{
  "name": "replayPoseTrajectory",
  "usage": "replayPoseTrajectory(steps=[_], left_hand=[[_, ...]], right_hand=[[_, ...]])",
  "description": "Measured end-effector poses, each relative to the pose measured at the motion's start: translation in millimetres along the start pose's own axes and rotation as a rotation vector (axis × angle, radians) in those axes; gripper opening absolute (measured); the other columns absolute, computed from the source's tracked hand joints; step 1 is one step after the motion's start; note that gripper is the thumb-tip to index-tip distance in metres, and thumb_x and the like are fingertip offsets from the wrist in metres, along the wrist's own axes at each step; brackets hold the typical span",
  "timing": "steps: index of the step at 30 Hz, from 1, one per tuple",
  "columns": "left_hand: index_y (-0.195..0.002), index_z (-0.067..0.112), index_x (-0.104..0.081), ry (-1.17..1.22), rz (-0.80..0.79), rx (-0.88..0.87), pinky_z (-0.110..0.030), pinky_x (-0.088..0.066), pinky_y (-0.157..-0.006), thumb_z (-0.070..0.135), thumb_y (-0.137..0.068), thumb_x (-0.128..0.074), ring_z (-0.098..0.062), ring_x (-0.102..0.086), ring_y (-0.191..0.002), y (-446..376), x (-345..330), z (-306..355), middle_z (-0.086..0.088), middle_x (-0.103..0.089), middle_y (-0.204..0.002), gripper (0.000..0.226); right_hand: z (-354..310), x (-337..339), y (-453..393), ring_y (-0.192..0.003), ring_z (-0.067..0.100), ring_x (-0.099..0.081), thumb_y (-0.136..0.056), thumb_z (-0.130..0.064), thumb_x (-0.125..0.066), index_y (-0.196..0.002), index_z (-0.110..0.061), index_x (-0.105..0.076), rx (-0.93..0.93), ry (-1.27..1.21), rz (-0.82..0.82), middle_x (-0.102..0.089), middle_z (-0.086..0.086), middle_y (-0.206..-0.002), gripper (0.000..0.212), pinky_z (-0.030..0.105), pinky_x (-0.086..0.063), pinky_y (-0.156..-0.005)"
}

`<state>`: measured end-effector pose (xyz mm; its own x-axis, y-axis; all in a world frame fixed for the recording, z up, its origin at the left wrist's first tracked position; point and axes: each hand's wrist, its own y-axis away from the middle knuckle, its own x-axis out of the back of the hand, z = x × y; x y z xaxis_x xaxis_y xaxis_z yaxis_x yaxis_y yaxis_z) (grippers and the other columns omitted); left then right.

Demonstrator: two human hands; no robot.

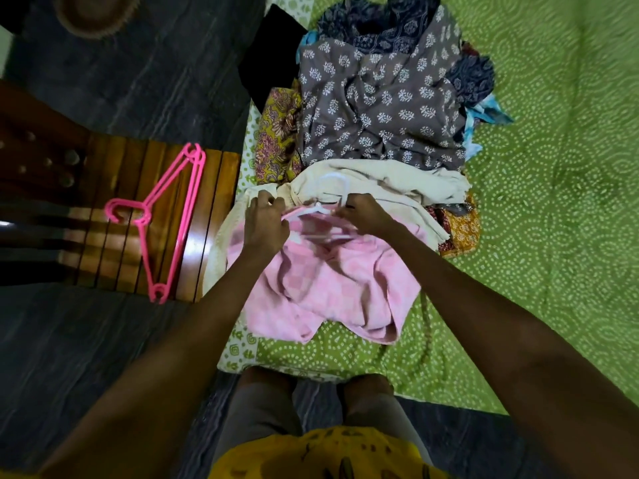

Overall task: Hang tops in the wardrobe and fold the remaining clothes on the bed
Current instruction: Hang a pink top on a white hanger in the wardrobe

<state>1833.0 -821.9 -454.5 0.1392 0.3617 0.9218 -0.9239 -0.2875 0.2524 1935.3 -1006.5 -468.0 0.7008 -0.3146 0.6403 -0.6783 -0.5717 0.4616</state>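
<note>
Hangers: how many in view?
3 visible: two pink hangers stacked on the wooden bench left of the bed, one white hanger at the pink top, held by both hands. The clothes pile may hide more.

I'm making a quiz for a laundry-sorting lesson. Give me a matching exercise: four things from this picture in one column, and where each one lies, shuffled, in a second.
1. pink hangers
2. white hanger
3. pink top
4. grey printed garment

a. top of the clothes pile
b. wooden bench
c. held in both hands
d. spread on the green bedsheet, nearest the person

Pairs: 1-b, 2-c, 3-d, 4-a
</note>
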Motion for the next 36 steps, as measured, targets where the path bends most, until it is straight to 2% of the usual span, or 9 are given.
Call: replayPoseTrajectory(steps=[4,8,13,17,19,21,25,31,36], left_hand=[[-0.106,0.000,-0.057,0.015,0.119,0.012,-0.043,-0.036,-0.085,-0.003,-0.082,-0.051,-0.039,-0.048,-0.105,23,27,2,-0.022,-0.050,-0.115,0.025],[-0.094,-0.004,-0.056,0.302,0.243,0.007,-0.041,-0.039,-0.070,-0.006,-0.077,-0.053,-0.037,-0.052,-0.086,47,64,17,-0.021,-0.052,-0.102,0.017],[-0.079,-0.007,-0.056,0.543,0.343,-0.266,-0.020,-0.026,-0.060,0.000,-0.073,-0.056,-0.020,-0.044,-0.068,88,113,47,-0.010,-0.048,-0.076,0.009],[-0.086,-0.006,-0.059,0.480,0.412,-0.410,-0.020,-0.034,-0.068,0.004,-0.077,-0.054,-0.013,-0.046,-0.076,98,156,46,-0.018,-0.055,-0.086,0.015],[-0.101,-0.004,-0.061,0.403,0.483,-0.395,-0.023,-0.038,-0.081,0.008,-0.076,-0.053,-0.018,-0.051,-0.094,93,180,42,-0.019,-0.056,-0.103,0.029],[-0.115,0.000,-0.060,0.339,0.368,-0.370,-0.028,-0.039,-0.092,0.012,-0.081,-0.056,-0.025,-0.053,-0.108,85,207,40,-0.018,-0.057,-0.117,0.037],[-0.093,0.003,-0.062,0.276,0.063,-0.378,-0.027,-0.035,-0.066,0.028,-0.093,-0.057,-0.022,-0.055,-0.081,76,240,50,-0.016,-0.061,-0.087,0.025],[-0.086,0.011,-0.056,0.291,0.407,-0.488,-0.031,-0.028,-0.059,0.036,-0.090,-0.057,-0.026,-0.052,-0.073,67,265,76,-0.002,-0.051,-0.075,0.025],[-0.088,0.004,-0.058,0.245,0.596,-0.515,-0.037,-0.036,-0.063,0.034,-0.089,-0.058,-0.033,-0.057,-0.077,58,285,90,-0.016,-0.060,-0.081,0.030]], right_hand=[[-12,36,33,-0.082,0.029,-0.063,-0.093,-0.013,-0.057,-0.090,0.011,-0.069,-0.020,-0.028,0.123,-0.068,0.028,-0.086,0.027,0.028,-0.032,-0.061],[-39,72,65,-0.079,0.033,-0.065,-0.094,-0.016,-0.055,-0.087,0.010,-0.070,0.024,-0.007,0.207,-0.068,0.028,-0.084,0.031,0.030,-0.033,-0.061],[-86,117,108,-0.064,0.020,-0.058,-0.093,-0.021,-0.058,-0.086,0.011,-0.069,0.084,-0.026,0.305,-0.068,0.024,-0.079,0.034,0.028,-0.034,-0.055],[-111,144,140,-0.043,-0.003,-0.050,-0.093,-0.018,-0.058,-0.083,0.007,-0.070,0.162,-0.034,0.343,-0.061,0.012,-0.071,0.029,0.020,-0.035,-0.050],[-122,157,154,-0.050,0.002,-0.051,-0.093,-0.018,-0.058,-0.083,0.005,-0.069,0.198,-0.021,0.354,-0.061,0.011,-0.071,0.027,0.025,-0.037,-0.054],[-134,171,167,-0.048,0.001,-0.051,-0.094,-0.019,-0.057,-0.084,0.005,-0.069,0.218,0.007,0.372,-0.061,0.010,-0.072,0.029,0.016,-0.036,-0.052],[-153,193,188,-0.050,0.002,-0.050,-0.094,-0.022,-0.056,-0.087,0.003,-0.070,0.248,0.050,0.469,-0.063,0.010,-0.072,0.029,0.012,-0.036,-0.053],[-148,222,204,-0.083,0.030,-0.059,-0.080,-0.017,-0.074,-0.095,0.006,-0.062,0.357,0.062,0.859,-0.063,0.022,-0.091,0.030,0.033,-0.043,-0.074],[-119,217,204,-0.098,0.037,-0.055,-0.078,-0.026,-0.072,-0.105,0.004,-0.049,0.031,0.047,0.955,-0.057,0.025,-0.103,0.047,0.040,-0.040,-0.076]])
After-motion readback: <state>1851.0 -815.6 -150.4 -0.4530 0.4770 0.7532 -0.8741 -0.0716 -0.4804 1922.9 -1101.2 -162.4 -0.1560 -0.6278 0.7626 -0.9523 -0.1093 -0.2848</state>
